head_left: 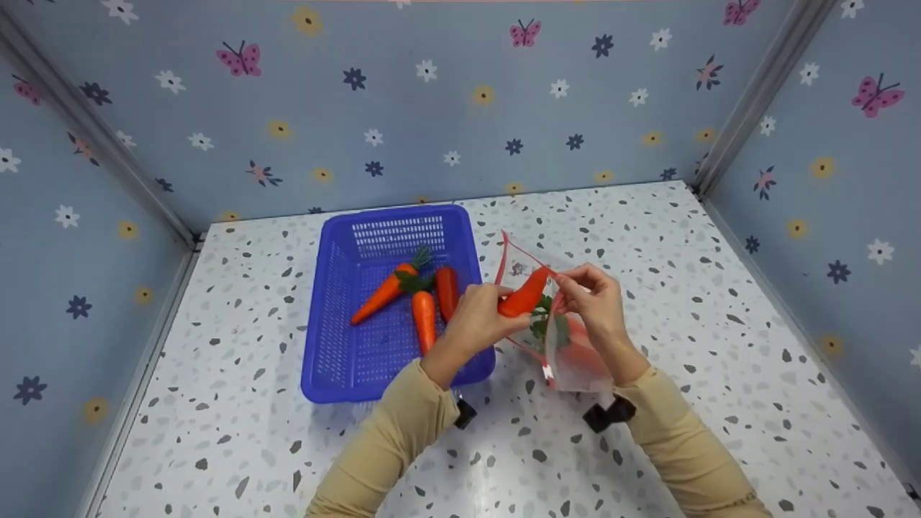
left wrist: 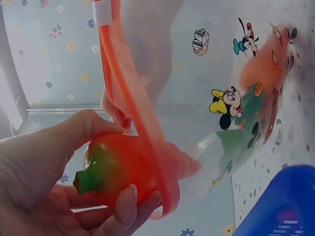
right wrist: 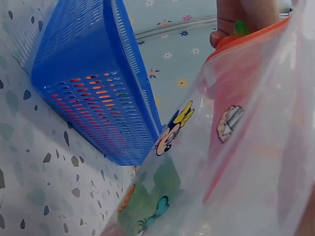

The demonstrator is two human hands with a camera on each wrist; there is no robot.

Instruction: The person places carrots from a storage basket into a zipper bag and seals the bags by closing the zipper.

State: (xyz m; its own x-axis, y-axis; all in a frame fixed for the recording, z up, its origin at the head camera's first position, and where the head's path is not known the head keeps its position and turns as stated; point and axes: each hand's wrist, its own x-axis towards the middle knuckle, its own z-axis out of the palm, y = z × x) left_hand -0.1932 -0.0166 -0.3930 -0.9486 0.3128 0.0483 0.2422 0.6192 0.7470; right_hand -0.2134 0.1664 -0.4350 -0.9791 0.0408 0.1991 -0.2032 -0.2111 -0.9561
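Observation:
A red pepper [left wrist: 123,167] with a green stem is gripped by my left hand [head_left: 475,316], fingers and thumb curled around its stem end. Its tapered tip passes the coral-red zip edge into the mouth of a clear zip bag [left wrist: 206,64] printed with cartoon figures. On the bag's other side my right hand [head_left: 593,298] pinches the rim between thumb and fingers, pulling the mouth wide. Inside the bag, an orange-red vegetable [left wrist: 266,64] and green leaves [head_left: 540,327] show through the plastic.
Left of the bag stands a blue perforated basket [head_left: 314,338]. In it lie a carrot [head_left: 385,293] with a green top, a second carrot [head_left: 424,320] and a long red pepper [head_left: 446,288]. The speckled table [head_left: 237,324] is enclosed by flower-patterned walls [head_left: 403,93].

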